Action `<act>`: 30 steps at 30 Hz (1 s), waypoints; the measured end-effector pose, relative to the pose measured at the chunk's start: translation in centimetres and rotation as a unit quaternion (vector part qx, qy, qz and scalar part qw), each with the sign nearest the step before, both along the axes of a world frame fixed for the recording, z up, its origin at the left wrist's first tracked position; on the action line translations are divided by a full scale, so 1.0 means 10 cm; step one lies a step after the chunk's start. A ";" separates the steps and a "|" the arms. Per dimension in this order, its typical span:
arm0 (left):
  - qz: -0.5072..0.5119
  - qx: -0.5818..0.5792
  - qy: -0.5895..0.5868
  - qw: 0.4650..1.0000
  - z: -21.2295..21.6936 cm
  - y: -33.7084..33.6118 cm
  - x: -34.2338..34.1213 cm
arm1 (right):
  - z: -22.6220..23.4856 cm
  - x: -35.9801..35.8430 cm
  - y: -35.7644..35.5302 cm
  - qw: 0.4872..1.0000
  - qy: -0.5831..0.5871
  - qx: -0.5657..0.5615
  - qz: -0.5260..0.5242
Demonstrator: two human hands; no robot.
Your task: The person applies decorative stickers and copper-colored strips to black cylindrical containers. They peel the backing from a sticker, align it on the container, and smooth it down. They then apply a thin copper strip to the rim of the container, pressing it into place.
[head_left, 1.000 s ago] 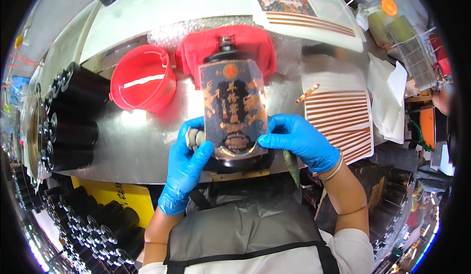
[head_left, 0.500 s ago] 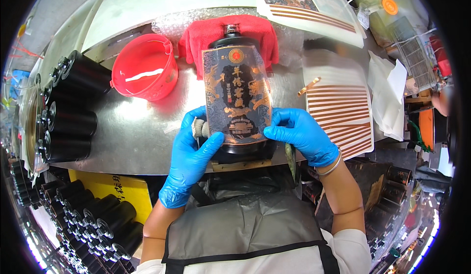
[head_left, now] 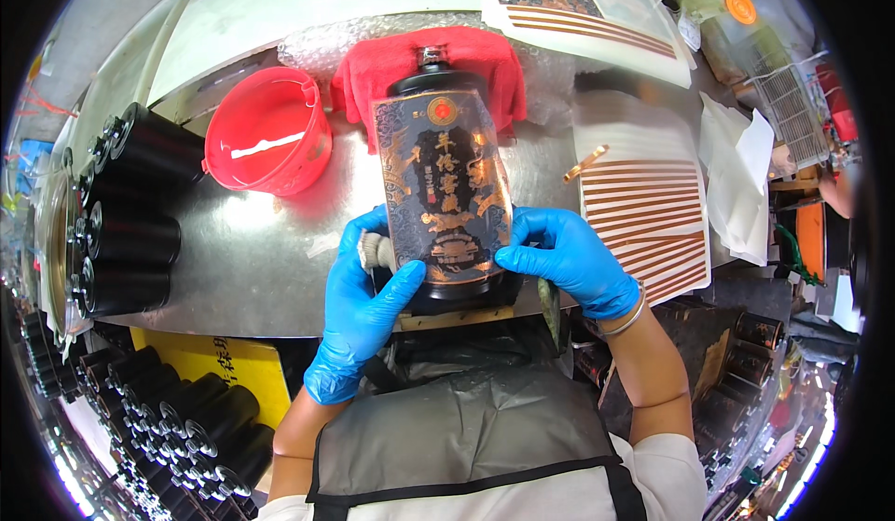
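- Location: black bottle (head_left: 436,83) lies on its side on the metal table (head_left: 252,274), directly in front of the person, its neck over the red towel (head_left: 362,78) and its base toward the person
- Cover: dark label (head_left: 447,190) with copper-coloured figures lies over the bottle's upward side; whether it is stuck down along its whole length cannot be told
- Long axis: bottle and label both run away from the person, neck end slightly to the left; the label extends forward from between the hands
- Nearer hand: neither; the two flank the lower end of the label, one at each bottom corner
- Left hand (head_left: 364,279), blue-gloved: part-open, thumb reaching to the bottom left corner, fingers curved beside the bottle around a pale ribbed roll (head_left: 378,250); firmness of hold cannot be told
- Right hand (head_left: 571,262), blue-gloved: thumb drawn close to the bent fingers at the bottom right corner; whether the edge is pinched or only touched cannot be told
- Arms: both come from the lower edge, forearms angled inward, wrists low
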State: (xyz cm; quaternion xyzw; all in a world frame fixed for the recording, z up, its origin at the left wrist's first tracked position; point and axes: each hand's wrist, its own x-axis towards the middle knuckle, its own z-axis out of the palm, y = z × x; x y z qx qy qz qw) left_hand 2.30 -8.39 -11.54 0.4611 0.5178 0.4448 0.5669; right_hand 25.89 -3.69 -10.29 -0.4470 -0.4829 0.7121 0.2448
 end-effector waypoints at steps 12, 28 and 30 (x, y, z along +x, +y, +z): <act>-0.101 0.268 0.185 0.940 -0.02 0.81 -0.04 | -0.05 -0.33 0.75 0.990 0.092 -0.020 -0.109; -0.100 0.142 0.104 0.979 0.12 0.64 0.09 | -0.03 0.05 0.27 0.978 -0.100 0.152 0.105; -0.126 0.173 0.188 0.958 0.22 0.58 0.07 | -0.07 0.07 0.25 0.960 -0.130 0.209 0.137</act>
